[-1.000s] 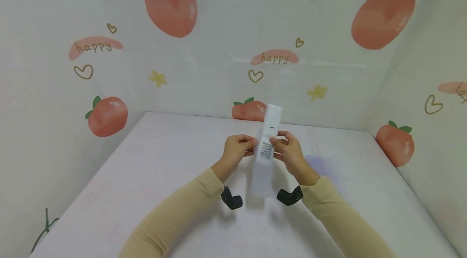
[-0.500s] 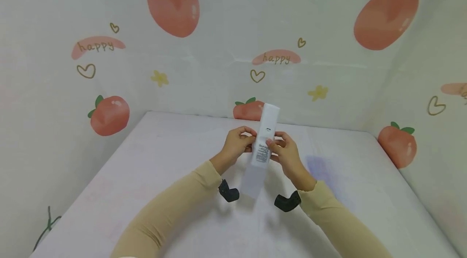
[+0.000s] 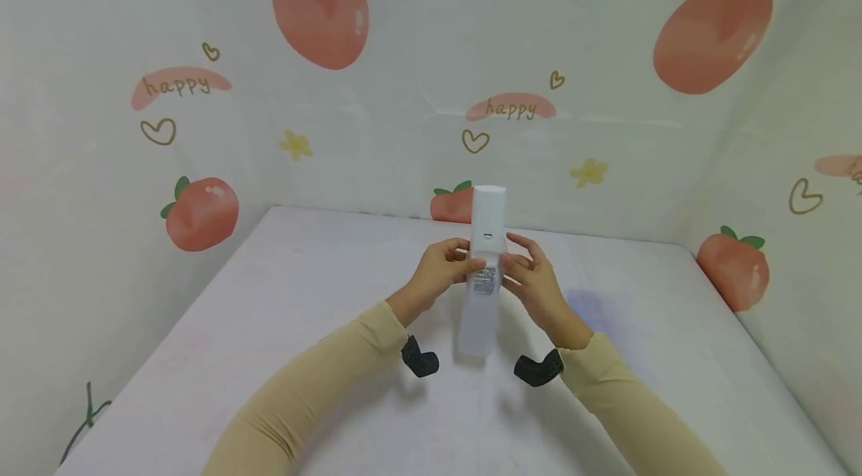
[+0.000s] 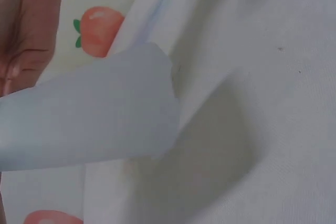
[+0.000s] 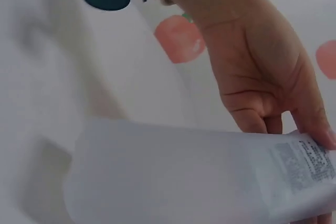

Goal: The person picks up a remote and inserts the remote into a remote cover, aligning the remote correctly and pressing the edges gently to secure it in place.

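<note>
In the head view, a long white device (image 3: 488, 214) stands nearly upright between my two hands, over the table. Its front carries a small dark port and a printed label (image 3: 485, 280); the lower part is smooth, pale and slightly see-through. My left hand (image 3: 438, 270) grips the left side, thumb across the front at the label's top. On the opposite side, my right hand (image 3: 532, 278) pinches the edge, its thumb near the label. Some fingers of both hands are hidden behind the device. The right wrist view shows the left hand (image 5: 257, 72) with its thumb beside the label.
The white-covered table (image 3: 323, 259) bears a faint purple patch (image 3: 589, 311) at the right. Behind it hangs a fruit-printed curtain (image 3: 390, 87). Black wrist cameras hang from both sleeves, the left camera (image 3: 419, 358) and right camera (image 3: 539, 369) flanking the device's lower end.
The device has swung from leaning right at the top to nearly upright. My left thumb has come onto its front, while my right thumb has slid back to the right edge.
</note>
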Motion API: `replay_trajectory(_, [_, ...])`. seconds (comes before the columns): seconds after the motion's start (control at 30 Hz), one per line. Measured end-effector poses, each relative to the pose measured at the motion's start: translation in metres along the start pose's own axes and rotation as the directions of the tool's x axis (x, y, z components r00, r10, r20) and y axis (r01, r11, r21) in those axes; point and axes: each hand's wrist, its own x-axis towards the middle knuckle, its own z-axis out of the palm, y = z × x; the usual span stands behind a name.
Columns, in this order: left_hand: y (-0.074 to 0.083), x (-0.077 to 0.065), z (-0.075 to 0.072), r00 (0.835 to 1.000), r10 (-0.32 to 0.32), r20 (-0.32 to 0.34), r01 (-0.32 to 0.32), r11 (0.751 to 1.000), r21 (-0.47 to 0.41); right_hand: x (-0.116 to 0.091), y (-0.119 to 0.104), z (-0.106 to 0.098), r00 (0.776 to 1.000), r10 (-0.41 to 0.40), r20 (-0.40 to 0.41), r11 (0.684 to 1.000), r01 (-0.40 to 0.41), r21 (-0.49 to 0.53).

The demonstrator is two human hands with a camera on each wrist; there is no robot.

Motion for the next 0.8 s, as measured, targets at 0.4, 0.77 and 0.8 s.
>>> replay_trajectory(0.4, [0.0,-0.005,0.004,0.998,-0.046,0.036,0.046,0.999,-0.022,0.001,0.008,0.003,0.994,0.042,-0.105,0.999,-0.045,-0.025])
replay_trajectory(0.77, [-0.002,-0.01,-0.002,0.996,-0.06,0.062,0.058,0.997,0.04,0.002,0.009,0.012,1.0,0.019,-0.022,0.999,-0.02,-0.048])
replay_trajectory(0.8, [-0.002,-0.01,-0.003,0.997,-0.052,0.055,0.05,0.998,0.05,0.002,0.008,0.012,1.0,0.014,-0.008,0.999,-0.015,-0.049])
